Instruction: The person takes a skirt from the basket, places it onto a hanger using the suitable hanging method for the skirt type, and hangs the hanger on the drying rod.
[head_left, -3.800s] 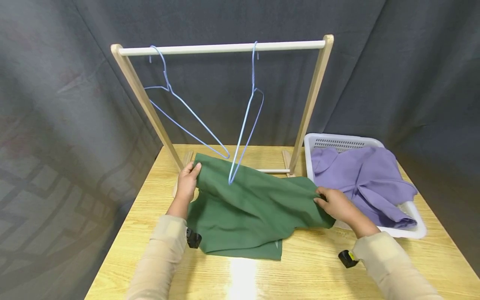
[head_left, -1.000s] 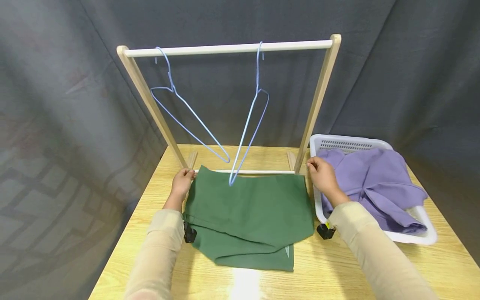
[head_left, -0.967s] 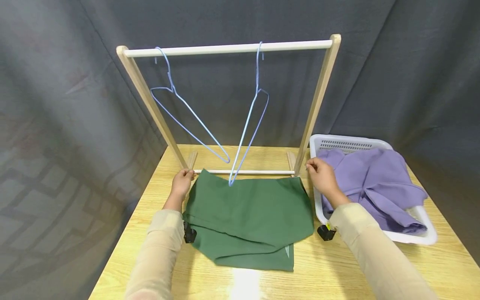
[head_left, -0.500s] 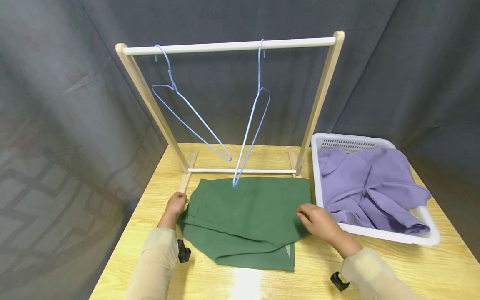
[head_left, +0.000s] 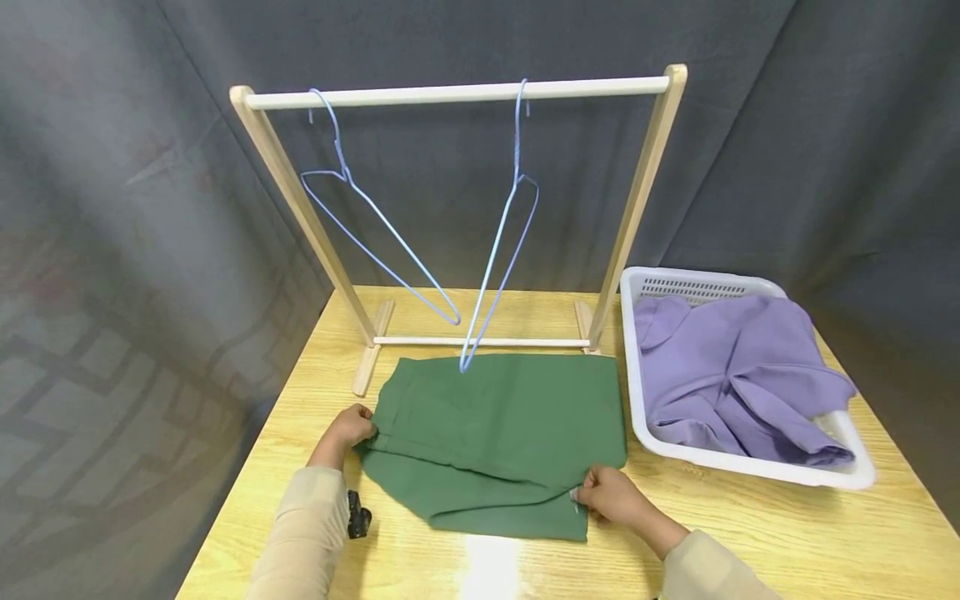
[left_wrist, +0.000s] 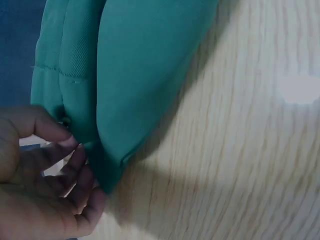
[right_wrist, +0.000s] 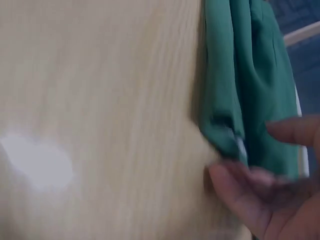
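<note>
A folded green garment [head_left: 502,417] lies on the wooden table, its lower layer showing along the near side. At its left corner my left hand [head_left: 351,427] pinches the edge; in the left wrist view the thumb and fingertips [left_wrist: 80,155] meet at the cloth. My right hand [head_left: 618,500] is at the near right corner, beside a small whitish patch. The right wrist view, blurred, shows its thumb [right_wrist: 290,131] apart from the fingers, which reach the garment's edge [right_wrist: 225,135]. Whether those fingers go under the cloth is hard to tell.
A wooden rack [head_left: 645,192] stands behind the garment. Two blue hangers, one left [head_left: 390,229] and one right [head_left: 495,242], hang from its top bar, the right one overlapping the garment in view. A white basket [head_left: 633,367] holding purple cloth [head_left: 738,375] stands at right.
Over the last second both hands have come down from the garment's far corners toward the near side. Earlier, the lifted green cloth was laid flat. The hangers and basket stay put.
</note>
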